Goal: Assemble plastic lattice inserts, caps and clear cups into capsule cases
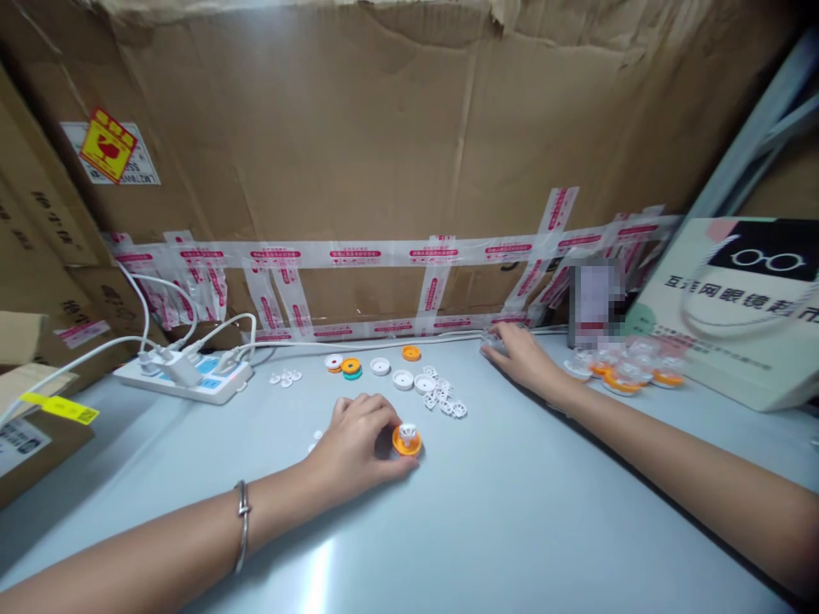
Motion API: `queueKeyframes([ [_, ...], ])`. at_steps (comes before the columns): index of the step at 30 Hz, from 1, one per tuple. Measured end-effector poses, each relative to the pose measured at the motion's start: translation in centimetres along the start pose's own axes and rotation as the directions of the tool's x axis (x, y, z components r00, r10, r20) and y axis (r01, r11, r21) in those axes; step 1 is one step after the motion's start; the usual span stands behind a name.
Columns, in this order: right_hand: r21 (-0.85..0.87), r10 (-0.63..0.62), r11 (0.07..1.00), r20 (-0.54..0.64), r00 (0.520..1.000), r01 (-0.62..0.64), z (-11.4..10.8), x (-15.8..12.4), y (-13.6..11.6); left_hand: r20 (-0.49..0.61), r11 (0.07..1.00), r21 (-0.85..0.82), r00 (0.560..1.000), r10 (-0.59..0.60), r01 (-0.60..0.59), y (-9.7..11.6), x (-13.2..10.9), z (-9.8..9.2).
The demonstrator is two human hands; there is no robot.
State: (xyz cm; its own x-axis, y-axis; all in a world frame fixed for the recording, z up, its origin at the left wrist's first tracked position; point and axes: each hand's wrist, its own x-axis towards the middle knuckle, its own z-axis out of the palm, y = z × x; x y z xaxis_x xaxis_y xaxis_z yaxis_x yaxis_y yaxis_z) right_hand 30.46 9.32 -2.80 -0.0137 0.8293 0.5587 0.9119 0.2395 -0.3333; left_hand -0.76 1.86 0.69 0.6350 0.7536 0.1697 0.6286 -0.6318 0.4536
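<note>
My left hand [358, 443] rests low on the table, thumb and forefinger closed around the rim of an orange round plastic cup [415, 446]. Inside that cup stands a white spoked piece [407, 433]. Farther back, close to the cardboard, my right hand [519, 356] has its thumb and fingertips about a clear plastic piece [491, 339], partly covered by the fingers. Between the hands lie several white spoked wheels [446, 396] and white round rings [403, 380]. An orange ring [411, 352] lies behind them, and an orange disc [351, 367] overlaps a teal one.
Clear-topped orange and white pieces [620, 375] are heaped at right, before a phone-like device [596, 298] and a printed bag [735, 324]. A power strip [185, 379] with cables sits left. Small white parts [285, 377] lie nearby. A large carton [384, 153] walls the back.
</note>
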Motion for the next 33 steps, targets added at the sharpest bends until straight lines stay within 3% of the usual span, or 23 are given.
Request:
queueKeyframes([
  [6, 0.107, 0.0, 0.994, -0.014, 1.0, 0.002, -1.5, 0.4, -1.9, -0.031, 0.994, 0.051, 0.994, 0.103, -0.101, 1.1, 0.1, -1.4],
  [9, 0.218, 0.009, 0.976, -0.029, 1.0, -0.002, -2.8, 0.3, -4.3, -0.034, 0.993, -0.061, 0.994, 0.1, -0.102, 2.2, -0.2, -2.1],
  [15, 0.544, -0.003, 0.838, 0.051, 0.999, -0.025, -4.1, -2.5, -11.3, 0.02, 0.916, -0.38, 0.992, -0.128, 0.126, 3.8, -1.3, -1.7],
  [19, 0.699, -0.029, 0.712, 0.126, 0.992, -0.068, -4.7, -4.5, -14.2, 0.098, 0.805, -0.552, 0.976, -0.195, 0.216, 4.2, -2.0, -0.4],
  [24, 0.838, -0.025, 0.48, 0.308, 0.951, -0.259, -5.8, -6.0, -15.4, 0.133, 0.687, -0.672, 0.958, -0.256, 0.277, 4.3, -2.5, 0.6],
  [27, 0.85, -0.056, 0.462, 0.311, 0.949, -0.251, -6.0, -7.0, -15.6, 0.124, 0.645, -0.71, 0.952, -0.281, 0.282, 4.1, -2.5, 1.0],
  [33, 0.849, -0.133, 0.485, 0.309, 0.942, -0.21, -6.0, -8.5, -15.7, 0.111, 0.666, -0.705, 0.966, -0.233, 0.242, 4.2, -2.8, 1.5],
])
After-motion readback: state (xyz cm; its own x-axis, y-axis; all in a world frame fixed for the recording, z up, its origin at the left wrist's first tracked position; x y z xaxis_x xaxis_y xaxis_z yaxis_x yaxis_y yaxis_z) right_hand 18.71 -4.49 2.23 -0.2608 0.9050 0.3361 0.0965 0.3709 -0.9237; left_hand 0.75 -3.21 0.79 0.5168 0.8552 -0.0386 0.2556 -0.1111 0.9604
